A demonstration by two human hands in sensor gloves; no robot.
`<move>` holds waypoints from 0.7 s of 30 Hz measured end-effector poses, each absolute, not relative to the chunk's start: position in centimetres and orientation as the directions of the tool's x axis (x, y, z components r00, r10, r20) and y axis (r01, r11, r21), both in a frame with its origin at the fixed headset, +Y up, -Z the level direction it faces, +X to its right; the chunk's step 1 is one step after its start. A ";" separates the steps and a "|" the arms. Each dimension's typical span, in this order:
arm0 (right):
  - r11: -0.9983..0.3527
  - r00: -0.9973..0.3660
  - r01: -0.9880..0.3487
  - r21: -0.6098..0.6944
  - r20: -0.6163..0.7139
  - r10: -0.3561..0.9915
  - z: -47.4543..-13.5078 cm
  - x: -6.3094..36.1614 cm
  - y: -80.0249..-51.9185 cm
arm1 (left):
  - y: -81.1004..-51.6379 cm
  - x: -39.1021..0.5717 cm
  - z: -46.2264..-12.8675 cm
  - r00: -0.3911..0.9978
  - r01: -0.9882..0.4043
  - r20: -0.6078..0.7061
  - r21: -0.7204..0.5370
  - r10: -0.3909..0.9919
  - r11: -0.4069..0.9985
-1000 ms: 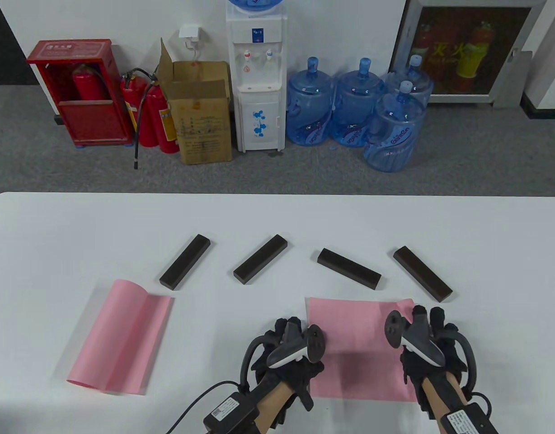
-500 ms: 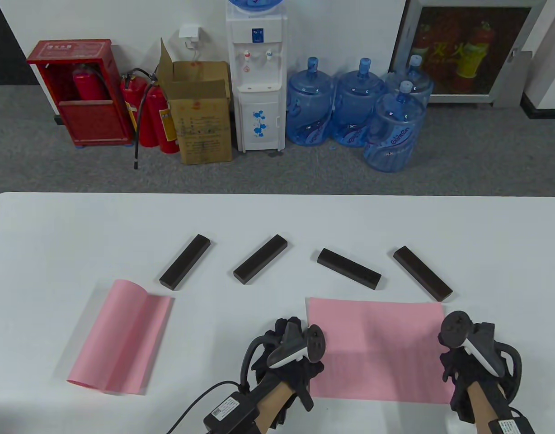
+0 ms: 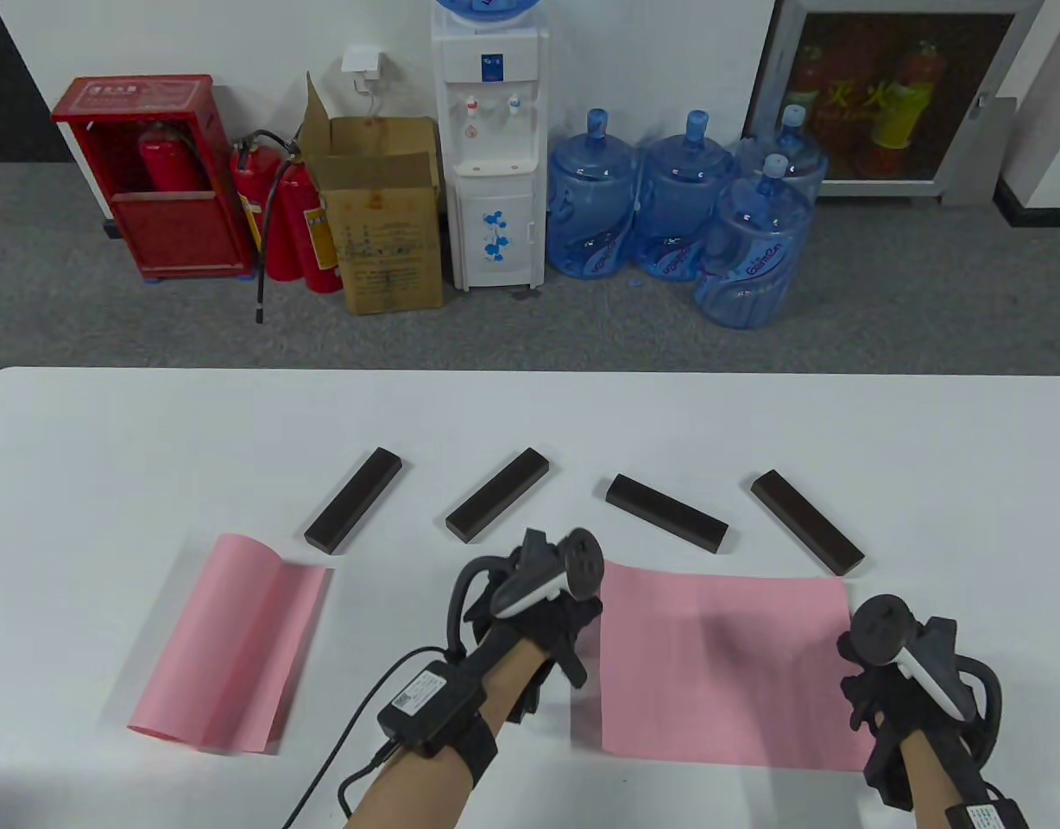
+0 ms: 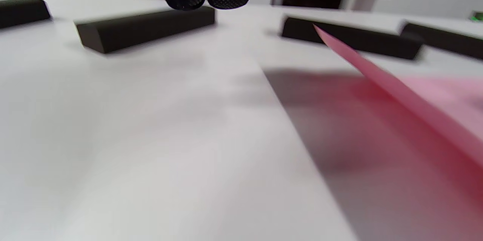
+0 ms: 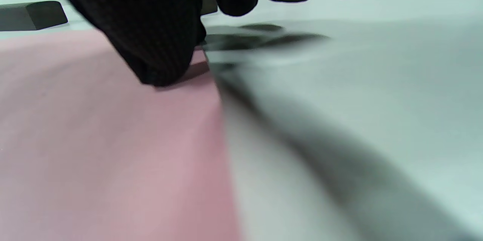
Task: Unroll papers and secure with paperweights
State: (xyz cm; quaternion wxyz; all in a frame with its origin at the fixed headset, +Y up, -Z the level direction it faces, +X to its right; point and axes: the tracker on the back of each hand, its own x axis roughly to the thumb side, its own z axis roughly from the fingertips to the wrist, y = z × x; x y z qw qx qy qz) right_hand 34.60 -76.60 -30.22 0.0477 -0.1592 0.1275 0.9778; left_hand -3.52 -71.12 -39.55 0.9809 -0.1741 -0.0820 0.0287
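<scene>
Four paperweights [image 3: 497, 496], two pink papers [image 3: 722, 667]. Right hand [image 3: 914, 691] thumb presses paper's right edge; left hand [image 3: 530, 617] free (fingers loosely spread).

Bare table [image 3: 530, 414] runs across mid-frame above four dark paperweights [image 3: 499, 496]. Gaps separate the bars. At centre, a white strip lies between the two pink papers [image 3: 724, 661].

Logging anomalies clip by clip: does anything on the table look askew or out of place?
Yes: the unrolled pink paper sheet is not flat. Its left edge lifts off the white table beside the left hand, casting a shadow, while the right hand presses its right edge.
</scene>
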 end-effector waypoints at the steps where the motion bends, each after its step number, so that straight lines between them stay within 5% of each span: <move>1: -0.962 -0.945 -0.137 0.234 -0.323 0.056 -30.2 34.6 -76.6 | -70.7 -3.9 -40.5 0.989 -0.037 0.124 -0.337 0.083 0.941; 4: -0.961 -0.946 -0.147 0.235 -0.316 0.067 -30.2 34.8 -76.6 | -70.3 -5.0 -44.0 0.999 0.003 0.035 -0.302 0.007 0.953; 11: -0.955 -0.942 -0.191 0.228 -0.315 0.113 -30.2 35.4 -76.7 | -74.5 -6.2 -49.8 0.983 0.144 -0.056 -0.340 -0.173 0.929; 21: -0.954 -0.951 -0.177 0.242 -0.292 0.102 -30.4 35.5 -76.6 | -76.0 -6.1 -51.4 0.956 0.289 0.036 -0.309 -0.292 0.906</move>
